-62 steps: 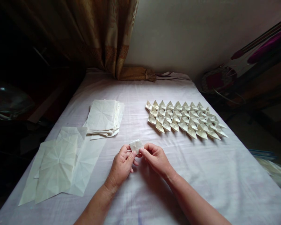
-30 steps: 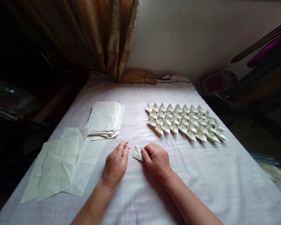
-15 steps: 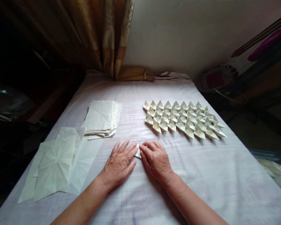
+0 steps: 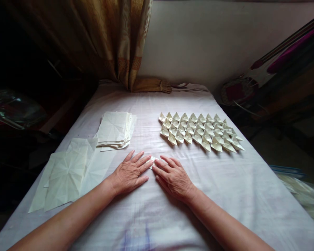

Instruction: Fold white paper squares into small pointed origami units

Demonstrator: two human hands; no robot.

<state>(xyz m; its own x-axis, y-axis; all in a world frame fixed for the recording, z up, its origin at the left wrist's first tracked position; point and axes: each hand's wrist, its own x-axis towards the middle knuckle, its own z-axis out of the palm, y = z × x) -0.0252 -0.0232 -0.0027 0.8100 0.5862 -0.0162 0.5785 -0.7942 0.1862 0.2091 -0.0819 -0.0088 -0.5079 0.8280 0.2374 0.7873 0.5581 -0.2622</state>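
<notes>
The left hand [image 4: 131, 172] lies palm down near the middle of the frame, fingers spread, the tips covering the left part of a small folded paper [image 4: 154, 158]. The right hand [image 4: 173, 177], just right of centre, has its fingers loosely extended too, with the tips at the paper's right edge; I cannot tell how hard either hand presses. About 2 seconds ago both hands held this piece between fingers and thumbs; 0.5 seconds ago the right hand's fingers were bunched at its edge, and now they are stretched out. That suggests a change from holding to smoothing a fold — a judgement only, as the fingers hide most of the paper.

The left forearm now reaches in from the lower left corner, covering the lower right corner of the loose creased sheets [image 4: 68, 170] at the left of the frame. Above these is a stack of creased paper [image 4: 112, 127]; right of centre, pointed folded pieces [image 4: 199, 130] stand in close rows on the pale cloth [image 4: 225, 209]. These look unchanged — the difference is all at the 2 hands.
</notes>
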